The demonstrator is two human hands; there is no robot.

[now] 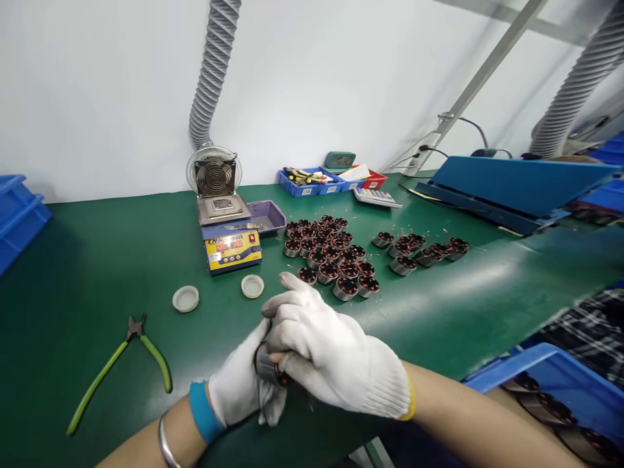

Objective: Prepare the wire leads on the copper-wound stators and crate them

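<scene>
Both my hands wear white knit gloves and meet low in the middle of the green table [88,273]. My left hand [238,383] is closed round a small metal motor stator [271,370] with copper windings. My right hand [331,357] lies over it, its fingers curled on the stator's top, the index finger raised. Most of the stator is hidden by the gloves. A cluster of several like stators [329,257] stands just beyond my hands, and a smaller group [419,250] sits to the right.
Green-handled pliers [121,364] lie at the left. Two white round lids [186,298] [252,286] sit before a yellow-blue solder pot [229,240] with a fan and duct. Blue bins [17,214], a parts tray, a calculator [376,197] and a blue crate [550,383] ring the table.
</scene>
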